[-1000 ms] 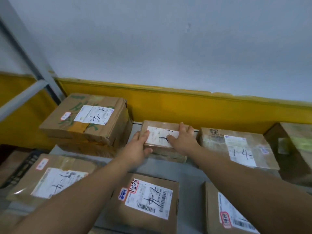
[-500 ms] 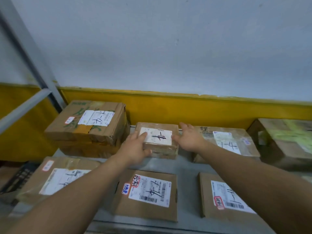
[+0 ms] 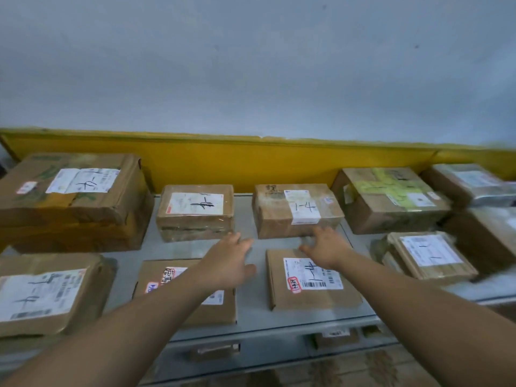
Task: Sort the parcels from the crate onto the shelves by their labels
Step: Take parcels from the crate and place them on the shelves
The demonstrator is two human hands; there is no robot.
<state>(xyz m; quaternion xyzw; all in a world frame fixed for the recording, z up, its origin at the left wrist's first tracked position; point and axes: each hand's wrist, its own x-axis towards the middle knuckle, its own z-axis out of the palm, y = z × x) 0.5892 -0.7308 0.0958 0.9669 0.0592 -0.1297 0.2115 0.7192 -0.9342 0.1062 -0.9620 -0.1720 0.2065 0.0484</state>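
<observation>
Our left hand (image 3: pixel 227 263) is spread loose with nothing in it, hovering just in front of the small taped parcel (image 3: pixel 195 212). That parcel sits at the back of the grey shelf (image 3: pixel 251 317) with a handwritten white label on top. The fingertips are really close to its front edge, but we can't tell if they actually touch.

Sweeping from the far left:
- The big box (image 3: pixel 72 196) sits just left of the small taped parcel, taller than it, with its own scribbled label.
- Front-left of the small taped parcel is a wide parcel (image 3: pixel 47 294) with a large white label.
- Straight in front of it lies a flat carton (image 3: pixel 190 291), half hidden under our left forearm.
- Just right of the small taped parcel, with a narrow gap, is the brown parcel (image 3: pixel 296 210) marked 1-4.

Our right hand (image 3: pixel 326 250) is front-right of the small taped parcel, fingers relaxed and holding nothing. It hangs over the far edge of the stamped carton (image 3: pixel 310 280), also marked 1-4.

Further right of the small taped parcel:
- The green-taped box (image 3: pixel 391 199) is in the back row.
- A small labelled carton (image 3: pixel 430 255) sits nearer us.
- The blurry parcels (image 3: pixel 472 182) are at the very edge.

Behind the small taped parcel there's a yellow band (image 3: pixel 251 160) along the wall.
</observation>
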